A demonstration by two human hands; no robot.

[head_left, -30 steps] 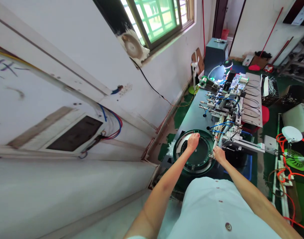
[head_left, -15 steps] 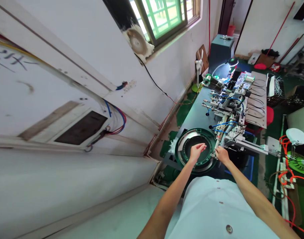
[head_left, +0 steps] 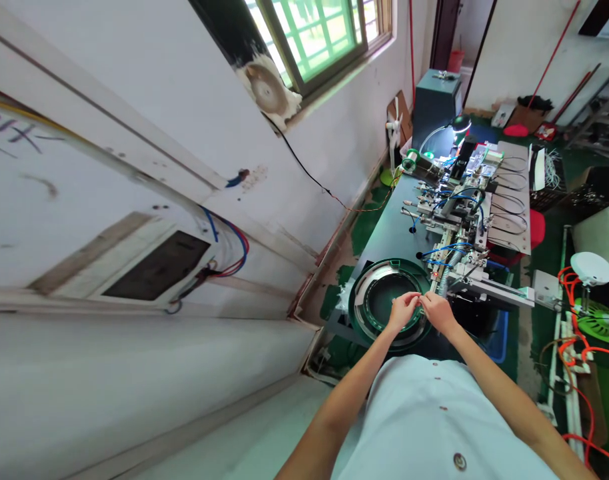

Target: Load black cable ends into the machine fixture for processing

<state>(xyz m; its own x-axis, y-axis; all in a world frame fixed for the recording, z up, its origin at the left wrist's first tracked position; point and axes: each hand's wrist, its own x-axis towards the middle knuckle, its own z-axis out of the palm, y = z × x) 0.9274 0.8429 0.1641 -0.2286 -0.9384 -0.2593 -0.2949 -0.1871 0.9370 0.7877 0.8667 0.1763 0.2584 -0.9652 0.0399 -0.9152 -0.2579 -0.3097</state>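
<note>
My L hand (head_left: 404,311) is hovering over the R side of the green bowl (head_left: 374,281), fingers drawn in narrow; my R hand (head_left: 436,311) is hovering at the bowl's R rim, fingers curled in too. The fingertips of both are almost meeting; can't tell if they're touching, or if either hand is holding a small pc., too tiny to make out.

The bowl (1 only) is sitting on the near end of 1 grey table (head_left: 384,233), & my hands are hiding part of its R rim. Just R of the bowl, 1 ribbed hose (head_left: 443,287) is running alongside 1 long machine (head_left: 449,207), w/ blue tubes crossing too much to count. Beyond the bowl, at the table's far end, 1 wire spool (head_left: 411,161) & 1 lit lamp (head_left: 461,125) are standing; past those, 1 dark cabinet (head_left: 434,100). R of the bowl, 1 blue bin (head_left: 498,340) is showing low down, partly hidden, contents too dark to read. Well R of the bowl, 1 white disc (head_left: 591,268) is standing. Up & L of the bowl, the top edge is cutting off 1 window (head_left: 322,40).
</note>
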